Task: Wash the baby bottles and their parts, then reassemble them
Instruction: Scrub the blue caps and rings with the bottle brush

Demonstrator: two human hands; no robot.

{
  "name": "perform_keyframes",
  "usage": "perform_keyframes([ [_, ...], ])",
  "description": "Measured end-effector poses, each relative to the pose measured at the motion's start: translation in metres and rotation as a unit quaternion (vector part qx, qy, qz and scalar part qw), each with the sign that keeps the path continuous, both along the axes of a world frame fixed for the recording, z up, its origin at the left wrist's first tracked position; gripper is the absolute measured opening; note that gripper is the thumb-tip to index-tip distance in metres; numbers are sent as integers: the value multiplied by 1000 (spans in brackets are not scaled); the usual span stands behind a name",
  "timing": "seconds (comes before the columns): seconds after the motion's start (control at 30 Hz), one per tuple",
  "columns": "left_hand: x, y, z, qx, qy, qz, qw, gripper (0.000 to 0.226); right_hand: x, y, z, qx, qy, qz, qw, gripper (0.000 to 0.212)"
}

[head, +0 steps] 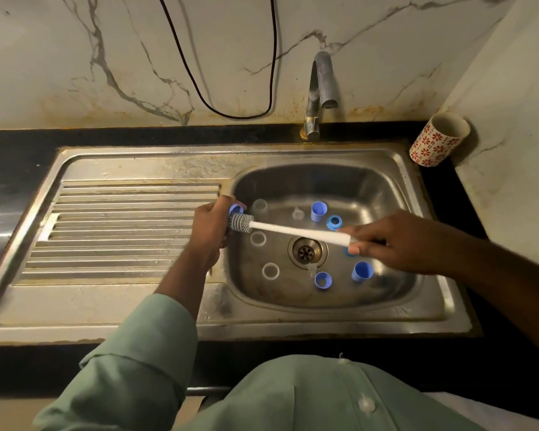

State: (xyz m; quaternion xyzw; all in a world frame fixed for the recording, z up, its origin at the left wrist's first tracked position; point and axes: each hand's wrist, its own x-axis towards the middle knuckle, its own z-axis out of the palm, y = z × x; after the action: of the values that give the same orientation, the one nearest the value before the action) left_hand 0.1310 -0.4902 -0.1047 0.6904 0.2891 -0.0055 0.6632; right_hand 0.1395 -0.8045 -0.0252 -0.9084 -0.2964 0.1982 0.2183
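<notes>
My left hand (210,227) grips a blue bottle part (236,209) at the left rim of the steel sink basin (386,181). My right hand (399,244) pinches the white handle of a bottle brush (293,231), and its grey bristle head (241,223) touches the blue part. In the basin lie blue caps (319,211) (362,271), blue collar rings (334,221) (323,280), clear bottles seen from above (258,238) (270,271) (260,206) and a clear teat (297,213).
The tap (319,88) stands behind the basin with no water running. The ribbed drainboard (122,228) lies to the left. A red-patterned cup (437,143) stands on the black counter at the back right. A black cable (231,73) hangs on the marble wall. The drain (305,251) is open.
</notes>
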Motion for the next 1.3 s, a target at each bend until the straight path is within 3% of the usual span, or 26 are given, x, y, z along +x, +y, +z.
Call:
perform_keyframes([
  [0.1, 0, -1, 0, 4, 12, -5, 1000, 36, 3, -1, -6, 2, 16, -69, 997, 18],
  [0.23, 3, -2, 1, -16, 6, -5, 1000, 37, -7, 3, -5, 17, 51, -28, 998, 19],
  [0.33, 9, -6, 5, -15, -13, -15, 1000, 35, -4, -4, -11, 43, 44, -116, 991, 20],
  [0.47, 9, -7, 5, -2, -42, -49, 998, 32, -16, -3, -12, 17, 84, -65, 994, 20],
  [0.57, 6, -13, 2, -17, -54, -55, 997, 36, -12, -7, -10, 56, 78, -131, 987, 17],
  [0.63, 7, -14, 4, -20, -56, -60, 996, 37, -18, -7, -12, 51, 91, -121, 987, 12],
  [0.7, 7, -15, 3, -43, -50, -42, 997, 37, -23, -4, -9, 52, 105, -97, 988, 15],
  [0.83, 10, -17, 1, -127, -77, -19, 989, 30, -27, -4, -16, 65, 77, -165, 981, 16],
  [0.93, 11, -14, 0, -141, -77, 20, 987, 22, -35, 2, -16, 45, 83, -124, 988, 16],
  [1.03, 7, -15, 1, -123, -77, -10, 989, 33, -29, -1, -10, 51, 81, -155, 983, 12],
  [1.17, 8, -18, 4, -94, -55, 13, 994, 36, -26, -3, 0, 43, 110, -124, 985, 13],
  [1.3, 10, -20, 9, -93, -69, 11, 993, 36, -25, -4, 3, 39, 103, -160, 981, 22],
])
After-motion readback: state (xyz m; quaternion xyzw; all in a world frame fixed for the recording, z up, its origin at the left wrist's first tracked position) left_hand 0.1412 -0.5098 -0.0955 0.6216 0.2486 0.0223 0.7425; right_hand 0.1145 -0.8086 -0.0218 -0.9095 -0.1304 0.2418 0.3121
